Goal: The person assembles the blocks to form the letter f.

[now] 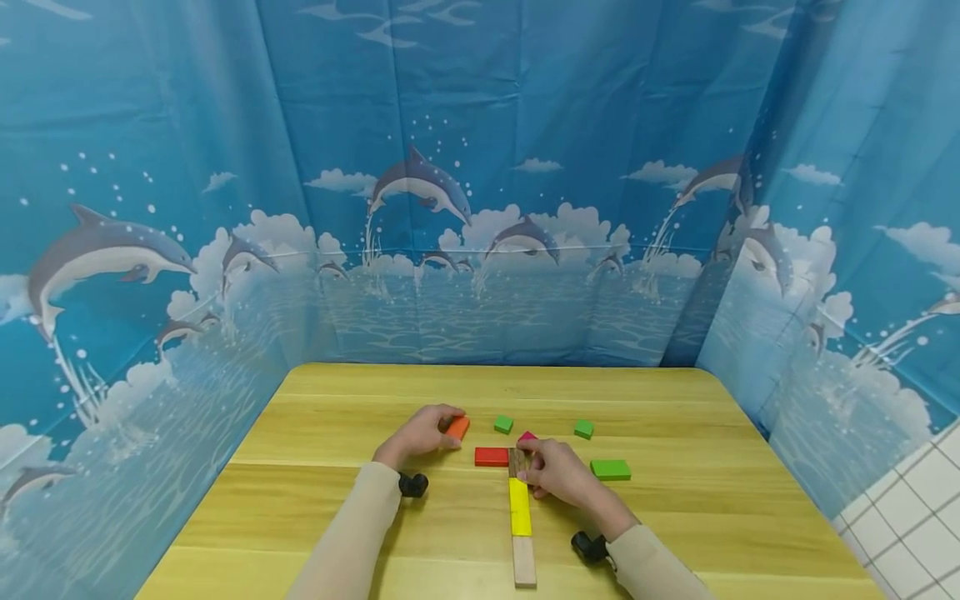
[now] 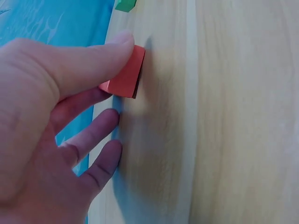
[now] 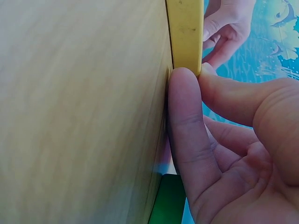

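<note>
Near the far left of the layout, my left hand (image 1: 423, 432) pinches an orange block (image 1: 458, 427) between thumb and fingers; the left wrist view shows it tilted (image 2: 126, 77). My right hand (image 1: 562, 475) has its thumb and fingertips at a dark brown block (image 1: 516, 461), apparently pinching it. That block lines up with a yellow block (image 1: 519, 507) and a pale wooden block (image 1: 524, 562). A red block (image 1: 491, 457) lies crosswise to the brown one's left. Part of a magenta block (image 1: 527, 436) shows beyond my right fingers. The right wrist view hides the brown block.
Two small green blocks (image 1: 503, 424) (image 1: 584, 428) lie toward the back of the wooden table (image 1: 300, 500). A longer green block (image 1: 611, 470) is to the right of my right hand. A blue dolphin-print curtain (image 1: 480, 317) stands around the table's back and sides.
</note>
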Demonstrator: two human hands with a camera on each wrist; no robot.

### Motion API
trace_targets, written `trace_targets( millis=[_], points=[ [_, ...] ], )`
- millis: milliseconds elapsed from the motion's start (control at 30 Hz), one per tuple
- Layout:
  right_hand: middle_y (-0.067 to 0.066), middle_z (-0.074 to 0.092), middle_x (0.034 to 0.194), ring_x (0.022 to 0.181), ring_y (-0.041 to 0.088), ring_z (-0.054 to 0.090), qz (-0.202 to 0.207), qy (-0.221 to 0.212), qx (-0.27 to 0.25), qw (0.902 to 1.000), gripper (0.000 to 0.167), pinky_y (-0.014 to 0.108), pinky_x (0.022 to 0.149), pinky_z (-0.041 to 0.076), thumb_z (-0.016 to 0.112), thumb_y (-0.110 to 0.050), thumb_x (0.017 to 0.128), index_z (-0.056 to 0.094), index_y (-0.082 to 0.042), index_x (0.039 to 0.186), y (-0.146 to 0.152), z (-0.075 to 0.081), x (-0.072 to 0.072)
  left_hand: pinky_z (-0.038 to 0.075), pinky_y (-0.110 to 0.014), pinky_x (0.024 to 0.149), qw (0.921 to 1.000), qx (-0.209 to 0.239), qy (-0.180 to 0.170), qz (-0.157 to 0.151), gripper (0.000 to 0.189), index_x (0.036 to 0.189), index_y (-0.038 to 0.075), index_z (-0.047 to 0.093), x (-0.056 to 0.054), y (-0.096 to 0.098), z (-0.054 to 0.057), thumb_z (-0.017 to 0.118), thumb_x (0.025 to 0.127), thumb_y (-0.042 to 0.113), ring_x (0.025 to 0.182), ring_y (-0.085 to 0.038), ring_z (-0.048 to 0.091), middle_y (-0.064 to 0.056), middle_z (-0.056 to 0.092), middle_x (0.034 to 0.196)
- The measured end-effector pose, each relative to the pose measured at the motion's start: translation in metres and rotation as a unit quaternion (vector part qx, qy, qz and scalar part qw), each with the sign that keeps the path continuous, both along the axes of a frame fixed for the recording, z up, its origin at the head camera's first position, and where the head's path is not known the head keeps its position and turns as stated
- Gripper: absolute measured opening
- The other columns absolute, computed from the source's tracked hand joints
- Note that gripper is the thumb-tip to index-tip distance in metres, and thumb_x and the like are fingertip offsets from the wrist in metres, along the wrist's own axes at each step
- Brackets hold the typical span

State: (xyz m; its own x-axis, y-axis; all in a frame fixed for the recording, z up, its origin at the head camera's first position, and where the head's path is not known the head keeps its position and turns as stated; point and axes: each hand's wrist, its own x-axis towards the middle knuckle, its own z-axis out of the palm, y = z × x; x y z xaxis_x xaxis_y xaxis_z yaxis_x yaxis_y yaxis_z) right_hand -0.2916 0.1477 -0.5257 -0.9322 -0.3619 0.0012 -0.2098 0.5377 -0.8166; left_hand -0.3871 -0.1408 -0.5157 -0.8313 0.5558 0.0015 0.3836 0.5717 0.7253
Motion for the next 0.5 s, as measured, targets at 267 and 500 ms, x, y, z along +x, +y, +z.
trace_targets(
  millis=[267, 500],
  points=[
    [0.009, 0.058, 0.074, 0.057, 0.022, 0.062, -0.005, -0.001, 0.005, 1.0000, 0.055, 0.032, 0.055, 0.057, 0.071, -0.005, 0.093, 0.050, 0.005, 0.144, 0.000, 0.000, 0.000, 0.052, -0.043, 0.089, 0.9971, -0.025, 0.054, 0.048, 0.057, 0.139, 0.007, 0.060, 0.000, 0.009, -0.003, 0.082, 0.087, 0.018, 0.108, -0.027, 0.060, -0.006, 0.059, 0.129],
    [0.009, 0.059, 0.073, 0.056, 0.022, 0.062, -0.006, -0.005, 0.003, 1.0000, 0.056, 0.033, 0.054, 0.057, 0.072, -0.005, 0.093, 0.051, 0.004, 0.144, -0.001, 0.001, 0.001, 0.051, -0.041, 0.087, 0.9963, -0.027, 0.055, 0.060, 0.056, 0.137, 0.006, 0.062, -0.004, 0.014, -0.003, 0.083, 0.086, 0.016, 0.107, -0.026, 0.059, -0.008, 0.059, 0.126]
  ],
)
